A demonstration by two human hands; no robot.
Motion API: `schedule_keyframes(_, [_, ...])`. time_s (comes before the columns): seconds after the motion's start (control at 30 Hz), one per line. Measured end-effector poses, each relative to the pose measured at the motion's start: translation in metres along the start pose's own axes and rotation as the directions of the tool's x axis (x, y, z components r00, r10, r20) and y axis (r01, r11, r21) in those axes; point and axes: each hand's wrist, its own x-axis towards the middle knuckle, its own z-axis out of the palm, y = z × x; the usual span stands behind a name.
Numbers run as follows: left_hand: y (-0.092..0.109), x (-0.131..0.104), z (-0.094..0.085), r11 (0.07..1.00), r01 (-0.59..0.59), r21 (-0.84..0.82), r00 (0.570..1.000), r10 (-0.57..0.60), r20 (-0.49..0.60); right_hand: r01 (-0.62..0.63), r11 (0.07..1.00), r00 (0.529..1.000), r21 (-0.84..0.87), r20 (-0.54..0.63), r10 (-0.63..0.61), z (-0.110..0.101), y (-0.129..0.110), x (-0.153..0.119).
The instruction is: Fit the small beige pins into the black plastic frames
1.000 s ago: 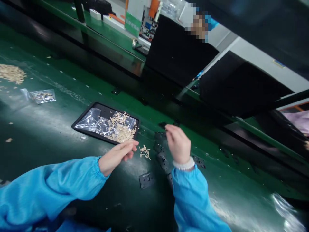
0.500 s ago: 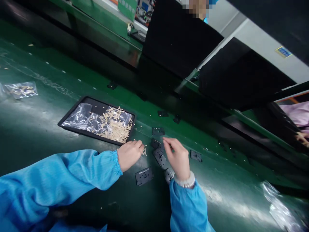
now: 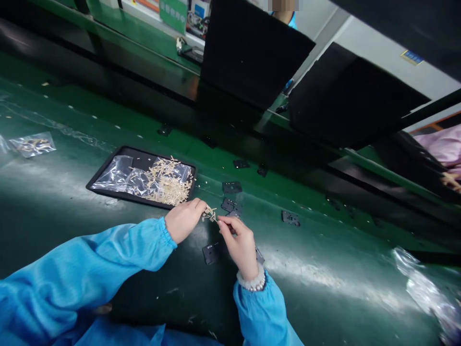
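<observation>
My left hand (image 3: pixel 185 220) is closed, palm down, beside the tray's near right corner. A small bunch of beige strips (image 3: pixel 209 214) sticks out past its fingertips. With thumb and forefinger pinched, my right hand (image 3: pixel 237 245) meets the end of one of these strips. Black plastic plates with cut-outs lie around the hands: one plate (image 3: pixel 232 187) farther off, an overlapping pair (image 3: pixel 228 204) just beyond the right fingertips, and another plate (image 3: pixel 211 253) below, partly hidden by the right hand. The black tray (image 3: pixel 104 169) holds clear bags and a heap of loose beige pieces (image 3: pixel 173 185).
A clear bag of small parts (image 3: pixel 34 144) lies at the far left. More plates, including one plate (image 3: pixel 290 218) to the right, are scattered over the green table (image 3: pixel 324 254). Crumpled clear plastic (image 3: pixel 425 293) lies at right. Dark panels (image 3: pixel 252 53) stand behind; a person is partly visible beyond.
My right hand has moved left from over the plates to the strips at my left fingertips. The left hand stays closed on the bunch. The view has shifted slightly.
</observation>
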Motion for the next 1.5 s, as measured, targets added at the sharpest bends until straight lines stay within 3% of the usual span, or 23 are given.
schedule_keyframes(0.2, [-0.003, 0.008, 0.012, 0.991, -0.118, 0.062, 0.989, 0.123, -0.084, -0.024, 0.999, 0.999, 0.028, -0.045, 0.025, 0.008, -0.006, 0.001])
schedule_keyframes(0.4, [-0.009, 0.003, 0.015, 0.990, -0.124, 0.070, 0.978, 0.133, -0.158, -0.083, 0.996, 0.994, 0.036, -0.063, 0.086, 0.014, 0.000, -0.001])
schedule_keyframes(0.57, [-0.010, 0.003, 0.012, 0.990, -0.108, 0.088, 0.976, 0.122, -0.181, -0.085, 0.992, 0.994, -0.095, -0.075, 0.078, 0.002, 0.001, -0.003])
schedule_keyframes(0.7, [-0.005, 0.007, 0.015, 0.990, -0.107, 0.097, 0.977, 0.123, -0.177, -0.040, 0.929, 0.998, -0.368, 0.026, 0.053, -0.003, 0.004, -0.002])
schedule_keyframes(0.77, [-0.005, 0.007, 0.017, 0.989, -0.114, 0.090, 0.974, 0.129, -0.185, -0.015, 0.919, 0.998, -0.394, 0.053, 0.039, 0.000, 0.007, 0.002])
schedule_keyframes(1.0, [-0.018, 0.001, 0.016, 0.988, -0.153, -0.009, 0.958, 0.146, -0.248, -0.037, 0.968, 0.998, -0.250, -0.058, 0.023, -0.003, 0.007, 0.013])
schedule_keyframes(1.1, [-0.021, -0.002, 0.010, 0.967, -0.155, -0.200, 0.959, 0.099, -0.266, -0.064, 0.990, 0.996, -0.122, -0.067, 0.056, -0.004, -0.001, 0.007])
schedule_keyframes(1.23, [-0.018, -0.011, -0.001, 0.877, -0.186, -0.443, 0.962, 0.070, -0.265, -0.161, 0.971, 0.987, 0.175, 0.007, 0.162, 0.007, -0.015, 0.002])
schedule_keyframes(1.4, [-0.013, -0.022, -0.014, 0.945, -0.248, -0.216, 0.936, 0.176, -0.305, -0.127, 0.964, 0.991, 0.233, 0.064, 0.115, 0.018, -0.026, 0.009])
schedule_keyframes(1.5, [-0.012, -0.025, -0.022, 0.951, -0.284, -0.122, 0.934, 0.246, -0.259, -0.147, 0.951, 0.983, 0.274, 0.146, 0.109, 0.018, -0.027, 0.011])
